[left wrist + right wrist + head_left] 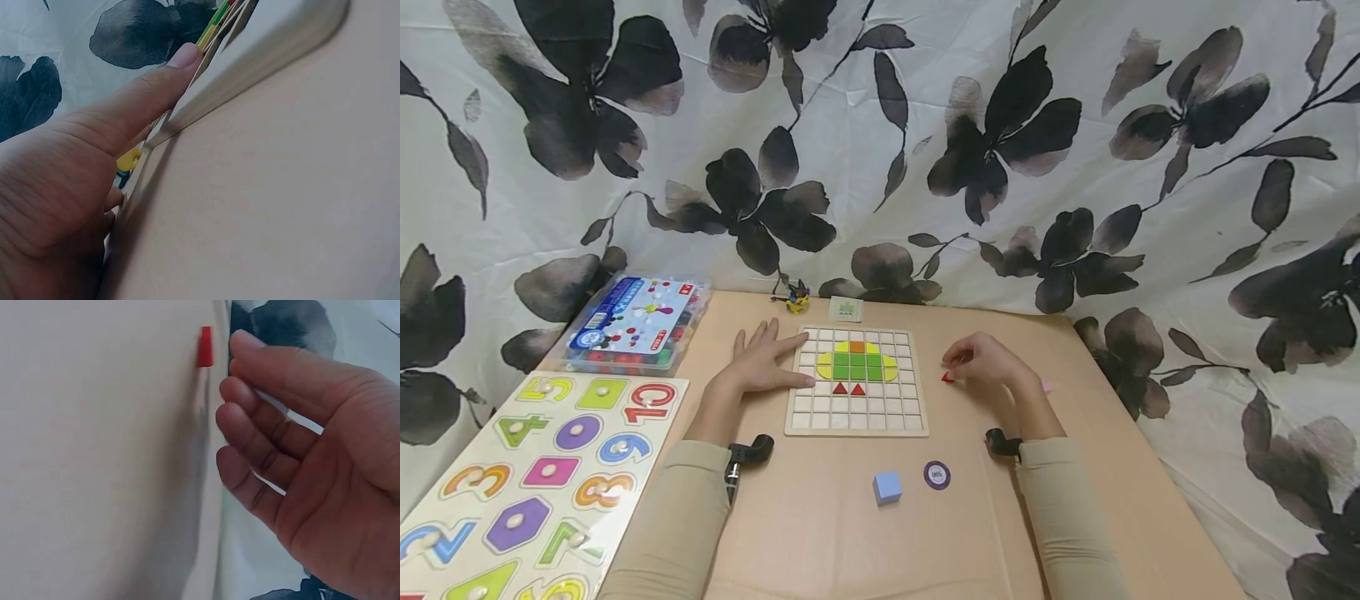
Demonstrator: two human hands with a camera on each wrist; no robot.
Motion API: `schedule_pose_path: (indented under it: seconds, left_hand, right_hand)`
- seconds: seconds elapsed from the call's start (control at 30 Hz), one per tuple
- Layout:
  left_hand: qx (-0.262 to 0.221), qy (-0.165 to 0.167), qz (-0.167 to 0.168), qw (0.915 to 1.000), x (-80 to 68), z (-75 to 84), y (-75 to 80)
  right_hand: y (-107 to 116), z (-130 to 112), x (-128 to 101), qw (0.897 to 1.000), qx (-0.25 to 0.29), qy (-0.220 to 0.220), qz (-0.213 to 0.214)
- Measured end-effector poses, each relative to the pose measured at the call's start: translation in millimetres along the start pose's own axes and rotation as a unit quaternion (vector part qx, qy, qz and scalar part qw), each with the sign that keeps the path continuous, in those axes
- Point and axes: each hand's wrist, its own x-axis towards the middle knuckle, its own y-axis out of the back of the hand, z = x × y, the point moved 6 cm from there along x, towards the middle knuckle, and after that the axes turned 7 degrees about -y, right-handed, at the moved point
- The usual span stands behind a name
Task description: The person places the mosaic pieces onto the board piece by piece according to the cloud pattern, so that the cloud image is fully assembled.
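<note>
Left hand: my left hand (765, 362) lies flat on the desk (820, 533), fingers (790, 343) straight and spread, holding nothing.
Left hand contact: my thumb (150, 94) presses along the left edge of the wooden grid board (857, 381); my index tip reaches onto its upper left corner.
Right hand: my right hand (988, 362) hovers low over the desk right of the board, fingers (262, 434) loosely curled and close together.
Right hand grip: nothing is pinched as far as the wrist view shows; the head view is too small to confirm.
Red piece: a small red piece (205, 347) lies on the desk just beside my right fingertips, apparently not touching them.
Board content: yellow, green and orange tiles form a rounded shape in the upper rows, with two red triangles (848, 389) directly below.
Near desk items: a blue cube (887, 487) and a round purple token (937, 475) sit near each other, in front of the board.
Far desk items: a small card (846, 309) and a tiny yellow toy (797, 299) lie behind the board.
Left side: a clear bead box (632, 325) and a number puzzle board (535, 475).
</note>
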Motion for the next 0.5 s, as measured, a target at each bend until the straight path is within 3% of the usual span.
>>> schedule_pose_path:
  seconds: [0.27, 0.5]
  left_hand:
    - [-0.003, 0.001, 0.000, 1.0000, -0.5, 1.0, 0.1]
    - [-0.002, -0.001, 0.000, 1.0000, -1.0, 0.4, 0.6]
  right_hand:
    - [-10.6, 4.1, 1.8, 1.000, 0.003, -0.014, -0.022]
    - [-13.0, 2.7, 5.1, 1.000, 0.000, 0.017, -0.014]
